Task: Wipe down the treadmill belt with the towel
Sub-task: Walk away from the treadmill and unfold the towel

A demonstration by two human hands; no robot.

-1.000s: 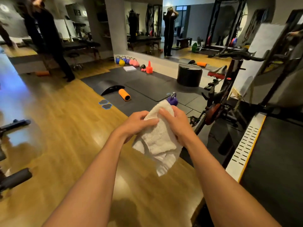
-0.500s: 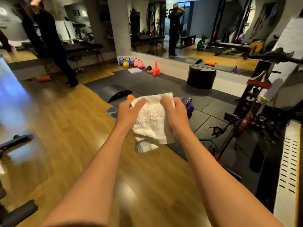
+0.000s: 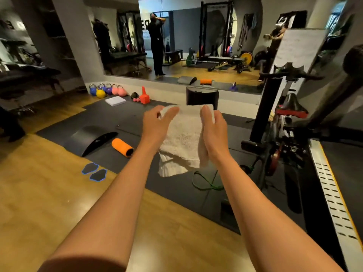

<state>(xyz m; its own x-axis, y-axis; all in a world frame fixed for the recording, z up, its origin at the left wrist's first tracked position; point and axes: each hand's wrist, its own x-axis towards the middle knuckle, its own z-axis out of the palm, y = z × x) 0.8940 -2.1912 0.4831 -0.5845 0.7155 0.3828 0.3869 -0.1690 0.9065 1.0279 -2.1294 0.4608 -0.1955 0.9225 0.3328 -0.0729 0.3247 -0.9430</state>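
Preparation step: left hand (image 3: 157, 124), right hand (image 3: 213, 132) each pinch towel (image 3: 184, 138) top edge, mid-air. Wiping judged not begun: treadmill belt (image 3: 347, 165) well apart, at right. Next: turn right, press towel onto belt.

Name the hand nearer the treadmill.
Right. The right hand holds the towel on the side toward the treadmill; the left hand holds its far side, farther off.

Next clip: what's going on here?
A person in a gym holds a white towel up with both hands: the left hand pinches its top left corner, the right hand grips its right edge. The towel hangs in the air over a dark floor mat. The treadmill is at the far right, beside an exercise bike, and the towel is not yet on its belt.
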